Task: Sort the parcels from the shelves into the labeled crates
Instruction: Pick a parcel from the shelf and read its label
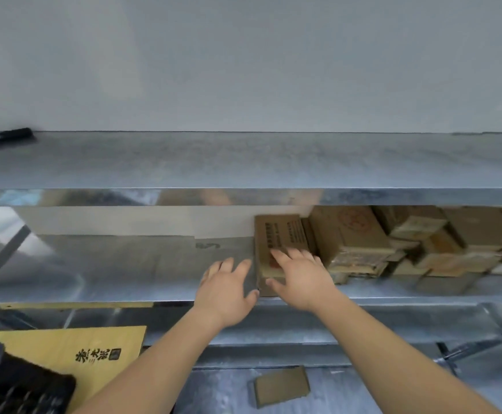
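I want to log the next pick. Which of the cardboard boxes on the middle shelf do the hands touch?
The leftmost box, at the end of the row: the right hand lies on its front, the left hand beside it. The other boxes sit untouched to its right.

Two bare forearms, no sleeves, left hand (227, 289), right hand (302, 276), no rings

Black marker (3, 138) lies on top shelf, far left, by white wall (243, 61). Yellow board (64, 351) w/ black characters sits bottom left, flat.
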`<state>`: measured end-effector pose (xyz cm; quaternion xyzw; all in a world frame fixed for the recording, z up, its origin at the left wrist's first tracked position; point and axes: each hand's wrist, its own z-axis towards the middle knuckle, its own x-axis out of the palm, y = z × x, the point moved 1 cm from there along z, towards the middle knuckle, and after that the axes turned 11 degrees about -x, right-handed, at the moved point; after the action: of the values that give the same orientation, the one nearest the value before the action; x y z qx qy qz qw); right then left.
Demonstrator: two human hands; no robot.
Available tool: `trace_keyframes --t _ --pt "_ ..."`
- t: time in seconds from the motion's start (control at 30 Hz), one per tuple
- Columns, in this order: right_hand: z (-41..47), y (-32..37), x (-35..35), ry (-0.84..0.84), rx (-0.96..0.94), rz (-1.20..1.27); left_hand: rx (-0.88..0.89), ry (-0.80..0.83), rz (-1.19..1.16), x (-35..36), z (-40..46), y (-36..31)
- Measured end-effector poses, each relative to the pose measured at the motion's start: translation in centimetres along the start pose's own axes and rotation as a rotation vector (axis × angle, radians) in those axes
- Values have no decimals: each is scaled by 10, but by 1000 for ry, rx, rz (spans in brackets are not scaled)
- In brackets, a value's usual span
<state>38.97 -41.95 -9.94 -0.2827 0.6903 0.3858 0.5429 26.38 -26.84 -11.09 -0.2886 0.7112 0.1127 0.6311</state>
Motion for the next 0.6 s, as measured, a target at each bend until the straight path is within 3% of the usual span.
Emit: trace_keyframes --t 0.33,0.6 --pt "37 -31 28 139 154 31 115 93 -9 28 73 -12" --pt "46 -41 30 58 223 88 220 68 -42 41 98 -23"
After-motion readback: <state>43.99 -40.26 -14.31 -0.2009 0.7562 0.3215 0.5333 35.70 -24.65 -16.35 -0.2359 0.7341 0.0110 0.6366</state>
